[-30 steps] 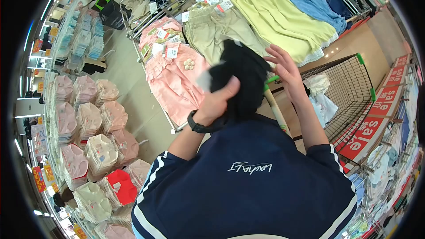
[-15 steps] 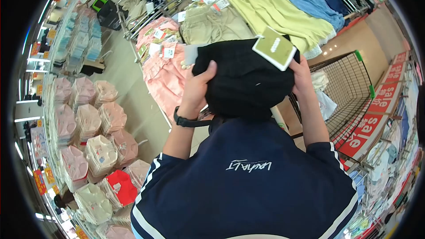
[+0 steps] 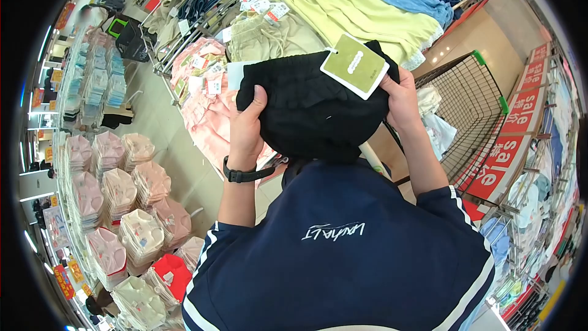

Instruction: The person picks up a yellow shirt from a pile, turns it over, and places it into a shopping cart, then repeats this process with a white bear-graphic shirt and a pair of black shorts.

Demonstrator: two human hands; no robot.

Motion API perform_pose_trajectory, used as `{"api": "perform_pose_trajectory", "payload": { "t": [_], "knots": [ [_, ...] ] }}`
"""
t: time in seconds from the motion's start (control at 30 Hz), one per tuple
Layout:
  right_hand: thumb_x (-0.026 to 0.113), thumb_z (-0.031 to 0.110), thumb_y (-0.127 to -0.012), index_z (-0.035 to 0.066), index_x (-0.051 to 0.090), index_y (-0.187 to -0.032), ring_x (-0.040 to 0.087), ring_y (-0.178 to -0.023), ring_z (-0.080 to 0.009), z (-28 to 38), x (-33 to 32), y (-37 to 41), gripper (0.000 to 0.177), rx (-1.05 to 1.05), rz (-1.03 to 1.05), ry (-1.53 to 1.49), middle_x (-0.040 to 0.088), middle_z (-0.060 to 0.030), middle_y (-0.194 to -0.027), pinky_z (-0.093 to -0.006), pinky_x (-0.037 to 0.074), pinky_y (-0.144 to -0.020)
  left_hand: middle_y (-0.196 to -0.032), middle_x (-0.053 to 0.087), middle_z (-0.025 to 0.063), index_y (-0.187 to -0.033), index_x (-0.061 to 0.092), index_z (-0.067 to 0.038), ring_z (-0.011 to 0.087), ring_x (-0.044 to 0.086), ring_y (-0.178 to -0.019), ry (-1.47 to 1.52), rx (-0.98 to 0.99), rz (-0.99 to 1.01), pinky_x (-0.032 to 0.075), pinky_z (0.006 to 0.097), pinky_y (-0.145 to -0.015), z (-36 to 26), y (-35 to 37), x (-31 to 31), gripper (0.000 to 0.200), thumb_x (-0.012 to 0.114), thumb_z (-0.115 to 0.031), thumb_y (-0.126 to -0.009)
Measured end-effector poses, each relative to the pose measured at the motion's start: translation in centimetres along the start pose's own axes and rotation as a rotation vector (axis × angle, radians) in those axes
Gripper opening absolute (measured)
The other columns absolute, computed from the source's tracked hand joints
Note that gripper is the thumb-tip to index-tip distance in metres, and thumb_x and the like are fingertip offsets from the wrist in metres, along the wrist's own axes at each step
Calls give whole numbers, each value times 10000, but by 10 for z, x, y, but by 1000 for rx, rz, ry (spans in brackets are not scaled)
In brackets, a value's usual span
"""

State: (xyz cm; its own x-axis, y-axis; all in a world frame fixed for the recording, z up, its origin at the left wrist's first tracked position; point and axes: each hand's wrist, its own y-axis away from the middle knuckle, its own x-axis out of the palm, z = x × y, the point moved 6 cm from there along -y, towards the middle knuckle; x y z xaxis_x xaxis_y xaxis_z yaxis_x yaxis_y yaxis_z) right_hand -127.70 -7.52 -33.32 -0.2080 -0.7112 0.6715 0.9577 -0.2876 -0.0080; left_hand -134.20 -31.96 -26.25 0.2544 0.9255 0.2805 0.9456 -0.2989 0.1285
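Note:
A folded black garment (image 3: 306, 107) with a gathered waistband is stretched between both hands in front of my chest. My left hand (image 3: 247, 124), with a black watch on its wrist, grips the left edge, thumb on top. At the opposite edge, my right hand (image 3: 401, 99) is closed on the fabric, beside the tag's corner. An olive-green hang tag (image 3: 354, 66) with a white border lies over the upper right of the garment. A pale label (image 3: 235, 76) sticks out at its upper left. The fingers beneath the cloth are hidden.
Beyond the garment, a rack displays pink clothes (image 3: 208, 110), beige pants (image 3: 263, 35) and a yellow garment (image 3: 361, 15). A shopping cart (image 3: 471, 116) stands at right, near red sale signs (image 3: 502, 162). Stacks of folded underwear (image 3: 119, 190) fill the left side.
The hands and black garment have shifted slightly left in view, and the waistband looks spread a little wider. The surroundings have shifted with the camera. Both hands keep their hold.

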Motion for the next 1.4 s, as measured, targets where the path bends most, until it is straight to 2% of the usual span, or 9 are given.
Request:
{"api": "perform_pose_trajectory", "payload": {
  "t": [0.33, 0.43, 0.47, 0.57, 0.7, 0.93, 1.03, 1.23, 1.4],
  "knots": [
    [560, 112, -943, -31, 601, -1145, 617, -906, -111, -1, 8, -1, 251, 45, -23, -66, 666, -64, -1030, -255, 496, -819, -1082, 646, 100, -1178, 555, 55, 165, 626, -947, -33, 23, -60, 491, 288, -862, -15, -6, 0, 297, 554, -143, -956],
    [563, 130, -947, -33, 600, -1137, 598, -887, -90, 7, 17, -1, 253, -24, -47, 6, 664, -58, -1002, -243, 486, -803, -1200, 585, 146, -1294, 465, 39, 197, 591, -1023, -472, 50, -88, 490, 304, -870, -9, -15, -13, 404, 555, -163, -955],
    [565, 139, -949, -31, 603, -1130, 588, -879, -81, 11, 23, 1, 251, -71, -46, 97, 664, -57, -987, -237, 480, -794, -1265, 528, 162, -1385, 355, 44, 203, 536, -1094, -815, 324, -217, 480, 299, -867, -11, -14, -12, 561, 589, -204, -940],
    [628, 162, -911, -31, 625, -958, 542, -727, -61, 22, 47, 12, 199, -216, -45, 511, 662, -47, -814, -248, 452, -645, -1314, 448, 217, -1437, 251, 33, 259, 476, -1183, -870, 362, -99, 470, 349, -887, -10, 6, 25, 754, 642, -317, -895],
    [678, 53, -804, 0, 632, -912, 602, -644, -310, 34, 85, 26, 130, -540, 249, 948, 634, -133, -760, -306, 470, -592, -1264, 470, 179, -1485, 172, -50, 219, 483, -1153, -329, -267, 243, 491, 291, -836, 17, 19, 51, 875, 680, -389, -858],
    [612, 167, -920, -34, 585, -1123, 618, -905, -140, 45, 58, 3, 286, -213, 164, 323, 661, -59, -1020, -280, 483, -823, -1430, 321, 219, -1505, 67, -94, 352, 344, -1314, -849, 198, 368, 322, 438, -1059, 32, -11, 28, 1352, 810, -646, -520],
    [587, 240, -945, -29, 537, -1207, 599, -978, -133, 61, 58, -19, 378, -179, 170, -6, 626, -56, -1125, -272, 473, -874, -1430, 375, 162, -1479, 206, -75, 262, 403, -1296, -77, -377, 541, 345, 384, -1062, 96, -13, 12, 1067, 793, -499, -696],
    [607, 324, -922, 5, 609, -1035, 655, -748, -130, 51, 13, -55, 339, -20, -135, 74, 672, -64, -896, -255, 533, -660, -1189, 601, 111, -1286, 485, 22, 198, 599, -1064, -112, -254, 190, 483, 320, -923, 67, -7, 15, 469, 632, -217, -911],
    [580, 289, -941, 7, 575, -1107, 652, -869, -168, 19, -13, -49, 327, 189, -210, 45, 659, -92, -993, -307, 534, -768, -1120, 635, 114, -1219, 537, 50, 185, 620, -1002, -151, -155, 189, 506, 307, -868, 22, -15, -11, 449, 620, -272, -917]
  ]
}}
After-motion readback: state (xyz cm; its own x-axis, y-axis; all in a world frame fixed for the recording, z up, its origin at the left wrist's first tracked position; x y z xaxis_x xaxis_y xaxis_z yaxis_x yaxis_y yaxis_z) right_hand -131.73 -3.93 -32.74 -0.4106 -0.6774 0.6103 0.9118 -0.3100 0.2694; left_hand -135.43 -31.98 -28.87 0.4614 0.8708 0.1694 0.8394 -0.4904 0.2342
